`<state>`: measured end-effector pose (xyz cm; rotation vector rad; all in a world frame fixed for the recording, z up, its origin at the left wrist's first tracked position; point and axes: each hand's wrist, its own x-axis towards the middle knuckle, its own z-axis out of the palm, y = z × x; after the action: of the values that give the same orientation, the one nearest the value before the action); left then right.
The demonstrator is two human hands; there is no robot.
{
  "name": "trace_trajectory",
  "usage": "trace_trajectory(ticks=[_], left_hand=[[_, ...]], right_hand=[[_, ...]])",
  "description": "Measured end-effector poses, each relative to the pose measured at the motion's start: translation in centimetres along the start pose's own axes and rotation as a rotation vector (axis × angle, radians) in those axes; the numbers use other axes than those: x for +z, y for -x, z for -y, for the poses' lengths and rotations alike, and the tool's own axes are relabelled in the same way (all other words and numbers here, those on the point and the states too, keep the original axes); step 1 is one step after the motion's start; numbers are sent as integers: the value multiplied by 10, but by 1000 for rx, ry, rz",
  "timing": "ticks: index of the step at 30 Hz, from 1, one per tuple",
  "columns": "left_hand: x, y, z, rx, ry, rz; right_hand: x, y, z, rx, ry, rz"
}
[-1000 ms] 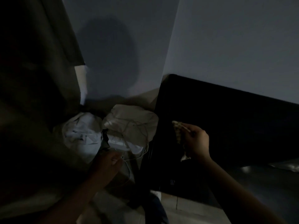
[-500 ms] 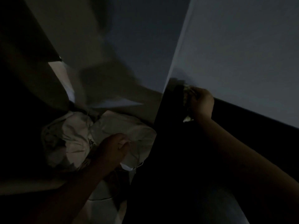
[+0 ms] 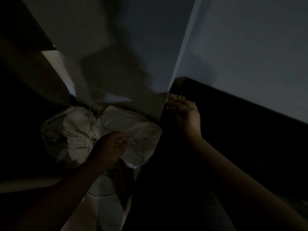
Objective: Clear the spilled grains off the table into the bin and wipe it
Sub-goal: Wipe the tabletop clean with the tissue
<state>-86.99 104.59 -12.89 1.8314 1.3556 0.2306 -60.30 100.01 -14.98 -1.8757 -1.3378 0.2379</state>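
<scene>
Left hand (image 3: 108,147) pinches strings (image 3: 133,141) of white bag (image 3: 130,122) beneath it, fingers curled. Right hand (image 3: 186,114), arm stretched forward, grips pale cloth (image 3: 176,98) at far corner of dark table (image 3: 241,139). I'd hold bag mouth wide beside table edge, drag cloth toward it. Grains too dark to see.

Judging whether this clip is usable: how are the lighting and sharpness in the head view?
Head view: very dim; the black surface is near-black, no detail; a broad soft shadow lies on the wall; the pale bag the left hand pinches is brightest; the pale wad in the right hand is blurred.
</scene>
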Motion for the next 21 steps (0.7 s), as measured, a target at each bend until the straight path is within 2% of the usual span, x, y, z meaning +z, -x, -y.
trace_trajectory(ticks=[7,11,21], left_hand=[[-24,48,13,-11,-40,30],[-45,90,33,-19,-26,43],[-84,222,146,-148,180,113]], right_hand=[[16,112,71,-16,-39,-70],[28,172,103,23,-47,-50],[54,329,197,43,66,32]])
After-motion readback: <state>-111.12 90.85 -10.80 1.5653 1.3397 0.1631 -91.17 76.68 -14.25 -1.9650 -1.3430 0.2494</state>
